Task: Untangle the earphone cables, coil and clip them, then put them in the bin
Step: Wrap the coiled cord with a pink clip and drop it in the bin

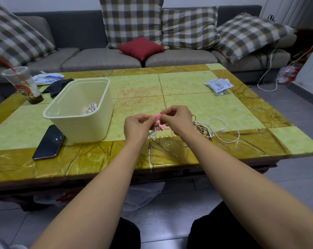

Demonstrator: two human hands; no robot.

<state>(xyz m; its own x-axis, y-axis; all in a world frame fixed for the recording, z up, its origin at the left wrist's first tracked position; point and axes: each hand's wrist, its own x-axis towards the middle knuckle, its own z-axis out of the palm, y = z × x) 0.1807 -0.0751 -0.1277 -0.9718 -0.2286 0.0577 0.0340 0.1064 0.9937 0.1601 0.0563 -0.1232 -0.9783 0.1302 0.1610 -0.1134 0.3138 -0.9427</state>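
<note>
My left hand [138,127] grips a coiled white earphone cable [153,134] that hangs below its fingers, just above the table. My right hand [177,119] pinches a small pink clip [159,116] against that coil, and a thin pink strap trails beneath it. To the right on the table lie loose white earphones [222,128] tangled with a brown cable [200,129]. A cream plastic bin [76,121] stands left of my hands with a coiled white cable [91,108] lying inside it.
A black phone [48,142] lies by the table's front edge, left of the bin. A plastic cup [22,83], dark cloth [57,86] and white packets [218,84] sit farther back on the green table [197,103]. A sofa with cushions stands behind.
</note>
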